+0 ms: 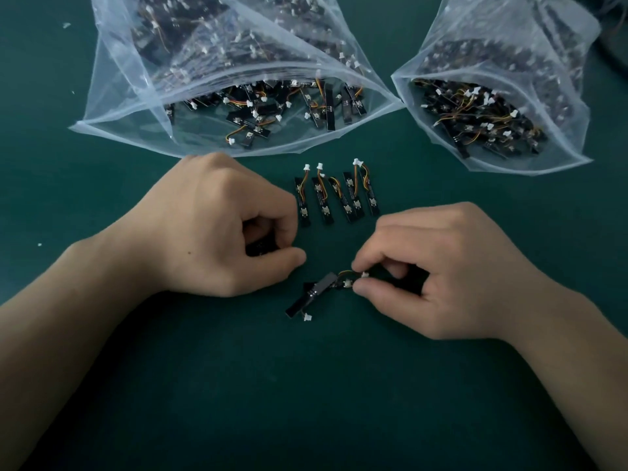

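Observation:
My left hand [217, 226] rests on the green mat with fingers curled around a small black circuit strip [260, 248], mostly hidden under them. My right hand [438, 266] pinches the white connector [364, 275] and orange-yellow wires of another black strip [314, 295], which lies tilted on the mat between both hands. A second strip seems to lie crossed beneath it, with a loose white plug [308, 317] at its lower end. Several finished strips [336, 195] with wires and white plugs lie side by side in a row just beyond my hands.
Two open clear plastic bags stand at the back, a large one [136, 107] at centre-left and a smaller one [557, 96] at right, both holding many black strips with wires. Green mat [306, 402] covers the table. Small white scraps [66, 25] lie at far left.

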### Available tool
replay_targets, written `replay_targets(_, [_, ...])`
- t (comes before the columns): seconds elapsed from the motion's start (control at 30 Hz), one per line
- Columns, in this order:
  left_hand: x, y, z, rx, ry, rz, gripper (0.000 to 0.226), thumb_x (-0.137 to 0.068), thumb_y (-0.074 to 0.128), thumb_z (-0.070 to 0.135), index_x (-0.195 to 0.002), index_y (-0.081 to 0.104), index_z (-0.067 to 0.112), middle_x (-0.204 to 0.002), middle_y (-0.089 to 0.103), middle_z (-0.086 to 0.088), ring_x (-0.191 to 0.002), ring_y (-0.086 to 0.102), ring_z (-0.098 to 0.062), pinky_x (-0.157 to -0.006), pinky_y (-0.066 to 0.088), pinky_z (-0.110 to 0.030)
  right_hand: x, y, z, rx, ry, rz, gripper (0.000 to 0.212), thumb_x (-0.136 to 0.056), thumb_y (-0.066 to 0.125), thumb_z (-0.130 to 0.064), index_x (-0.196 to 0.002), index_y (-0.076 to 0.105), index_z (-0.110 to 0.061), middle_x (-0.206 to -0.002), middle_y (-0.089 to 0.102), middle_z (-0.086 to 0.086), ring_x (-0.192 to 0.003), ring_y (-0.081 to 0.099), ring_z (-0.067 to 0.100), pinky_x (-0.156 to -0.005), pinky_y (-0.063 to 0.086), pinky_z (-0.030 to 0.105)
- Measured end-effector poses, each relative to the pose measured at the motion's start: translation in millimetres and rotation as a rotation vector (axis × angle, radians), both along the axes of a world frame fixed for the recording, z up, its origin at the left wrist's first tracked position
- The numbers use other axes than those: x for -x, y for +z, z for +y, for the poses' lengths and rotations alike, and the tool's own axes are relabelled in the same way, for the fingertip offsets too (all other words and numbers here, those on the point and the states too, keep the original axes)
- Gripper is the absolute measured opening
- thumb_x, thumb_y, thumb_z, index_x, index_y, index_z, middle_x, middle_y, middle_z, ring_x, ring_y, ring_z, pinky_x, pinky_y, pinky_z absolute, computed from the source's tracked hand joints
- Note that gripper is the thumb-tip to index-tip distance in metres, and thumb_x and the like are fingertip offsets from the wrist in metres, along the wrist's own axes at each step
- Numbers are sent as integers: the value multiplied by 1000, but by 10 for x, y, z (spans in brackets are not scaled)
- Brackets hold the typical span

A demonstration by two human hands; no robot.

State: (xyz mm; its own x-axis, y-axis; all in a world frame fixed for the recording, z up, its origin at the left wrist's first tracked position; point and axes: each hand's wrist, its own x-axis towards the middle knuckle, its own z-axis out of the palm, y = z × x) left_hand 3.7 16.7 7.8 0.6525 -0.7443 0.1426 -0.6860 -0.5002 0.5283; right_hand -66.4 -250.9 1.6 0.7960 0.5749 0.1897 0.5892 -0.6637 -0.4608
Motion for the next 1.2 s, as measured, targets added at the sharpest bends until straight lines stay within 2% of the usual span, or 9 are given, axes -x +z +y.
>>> replay_targets(0.17, [105, 22, -80, 21, -41, 19, 38, -83, 71, 61, -70, 65, 27, -52, 43, 6, -50, 41, -9, -48, 36, -31, -25, 17, 7, -26, -37, 44, 10, -87, 75, -25, -78, 70, -23, -67, 51, -15, -57, 51, 12, -50, 45, 36])
replay_targets(0.27, [168, 14, -148, -24, -56, -23, 40, -78, 69, 71, -83, 66, 32, -54, 39, 8, -50, 38, -5, -49, 31, -27, -21, 23, 31, -14, -49, 22, 12, -85, 74, -26, -77, 67, -23, -65, 50, -14, -56, 50, 11, -48, 43, 35])
replay_targets(0.37, [188, -2, -188, -49, -52, -46, 28, -77, 71, 59, -92, 67, 36, -54, 36, 12, -51, 36, 0, -52, 28, -23, -21, 23, 14, -65, -60, 42, 13, -87, 70, -29, -77, 65, -22, -65, 51, -14, -55, 49, 11, -49, 41, 32])
replay_targets(0.5, [170, 0, -178, -28, -46, -1, 2, -78, 72, 33, -80, 72, 32, -54, 45, 10, -54, 43, -3, -52, 35, -26, -33, 11, -10, -144, -84, 86, 12, -90, 67, -30, -80, 64, -22, -65, 50, -17, -57, 47, 5, -53, 34, 22])
replay_targets(0.57, [162, 1, -186, -27, -31, 18, 5, -80, 69, 28, -76, 71, 30, -55, 50, 7, -54, 46, -9, -53, 37, -27, -34, -5, -3, -139, -83, 85, 12, -90, 67, -30, -80, 65, -23, -67, 50, -20, -57, 47, 2, -54, 33, 20])
replay_targets(0.9, [171, 52, -229, -146, 31, -5, 15, -77, 46, 38, -70, 52, 25, -53, 43, 6, -55, 42, -19, -53, 30, -26, -54, -29, -4, -265, -62, 27, 12, -91, 76, -13, -80, 70, -13, -78, 65, -7, -61, 46, 4, -61, 34, 14])
replay_targets(0.97, [179, 54, -237, -148, 35, -7, 17, -76, 45, 39, -70, 52, 25, -52, 41, 8, -54, 41, -18, -53, 30, -26, -41, -30, -11, -272, -40, 38, 5, -90, 77, -11, -88, 73, -13, -80, 65, -9, -61, 46, 6, -60, 35, 15])
replay_targets(1.07, [176, 50, -239, -148, 41, -17, 17, -75, 43, 40, -69, 50, 26, -50, 39, 8, -52, 39, -15, -53, 30, -28, -27, -51, 11, -234, -37, 20, 21, -90, 75, -7, -110, 76, -13, -83, 64, -9, -61, 46, 4, -61, 38, 15])
replay_targets(1.2, [177, 42, -248, -139, 54, -13, 15, -74, 44, 41, -69, 48, 27, -51, 40, 8, -52, 39, -15, -53, 31, -28, -51, -70, 21, -194, -32, 2, 11, -92, 75, -3, -101, 80, -9, -84, 67, 0, -69, 52, 0, -67, 38, 13])
